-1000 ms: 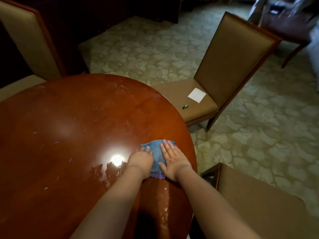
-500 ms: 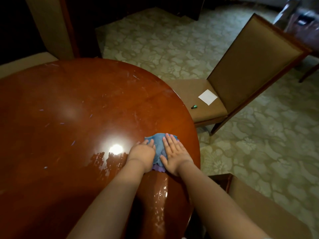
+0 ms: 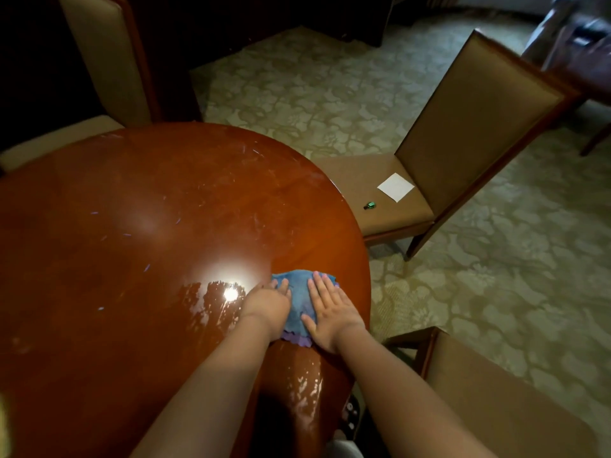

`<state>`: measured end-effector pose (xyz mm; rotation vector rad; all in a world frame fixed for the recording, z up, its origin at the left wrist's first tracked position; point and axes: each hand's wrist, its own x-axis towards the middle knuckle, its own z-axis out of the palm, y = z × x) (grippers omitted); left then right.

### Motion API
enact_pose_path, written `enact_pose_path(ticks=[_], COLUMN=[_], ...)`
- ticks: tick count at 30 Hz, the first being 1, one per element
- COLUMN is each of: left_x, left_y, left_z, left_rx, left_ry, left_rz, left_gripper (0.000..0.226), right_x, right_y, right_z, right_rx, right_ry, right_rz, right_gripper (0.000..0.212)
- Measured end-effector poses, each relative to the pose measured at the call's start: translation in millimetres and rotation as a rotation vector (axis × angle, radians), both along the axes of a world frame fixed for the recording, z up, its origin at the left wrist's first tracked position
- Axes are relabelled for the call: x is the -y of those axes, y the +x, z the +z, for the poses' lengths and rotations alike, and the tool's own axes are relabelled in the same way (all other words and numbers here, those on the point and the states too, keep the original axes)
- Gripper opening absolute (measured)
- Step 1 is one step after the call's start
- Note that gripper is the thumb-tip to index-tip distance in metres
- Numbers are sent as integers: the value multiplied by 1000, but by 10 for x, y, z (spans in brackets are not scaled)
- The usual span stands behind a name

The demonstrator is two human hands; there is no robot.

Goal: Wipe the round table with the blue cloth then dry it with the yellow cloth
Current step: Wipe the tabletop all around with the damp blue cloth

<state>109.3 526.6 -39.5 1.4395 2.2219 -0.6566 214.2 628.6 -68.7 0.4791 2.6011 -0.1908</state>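
Two hands press a blue cloth [image 3: 299, 300] flat on a round table [image 3: 139, 226], near its right-hand rim.

The left hand [image 3: 268, 304] and the right hand [image 3: 329, 314] lie side by side on the cloth, fingers straight and spread, palms down, gripping nothing; the cloth's purple hem shows at the wrists. The cloth sits close to the table's curved edge, with a narrow strip of bare wood between it and the drop. Wet streaks glisten on the wood beside and below the hands, while a wide stretch of polished top lies open to the left and beyond. Off the rim, a tan chair [image 3: 463, 127] stands just beside the table, a white paper [image 3: 396, 187] and a small green object [image 3: 370, 205] on its seat. Patterned carpet [image 3: 496, 276] spreads between the chairs.
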Motion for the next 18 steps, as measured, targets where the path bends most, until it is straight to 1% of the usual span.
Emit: enact_pose_path(ticks=[2, 5, 6, 9, 10, 13, 18], left_x=[92, 246, 295, 465, 530, 760, 1128], left_y=[128, 291, 341, 483, 532, 668, 804], left_z=[5, -2, 0, 3, 2, -10, -10], left_rx=[-11, -19, -23, -30, -30, -25, -22], left_ry=[-20, -46, -50, -35, -26, -9, 10], left_rz=[-34, -91, -115, -168, -177, -201, -235], left_gripper=[73, 77, 77, 76, 76, 74, 70], right_x=[66, 250, 328, 575, 657, 915, 1313], right_y=[142, 367, 438, 622, 684, 849, 1015], right_z=[33, 28, 22, -15, -21, -17, -22], right_rx=[-2, -14, -23, -53, -66, -98, -78], right_ry=[-23, -33, -33, -52, -60, -71, -65], right_rz=[3, -9, -23, -67, -86, -117, -126], right_gripper=[71, 72, 75, 98, 102, 105, 106])
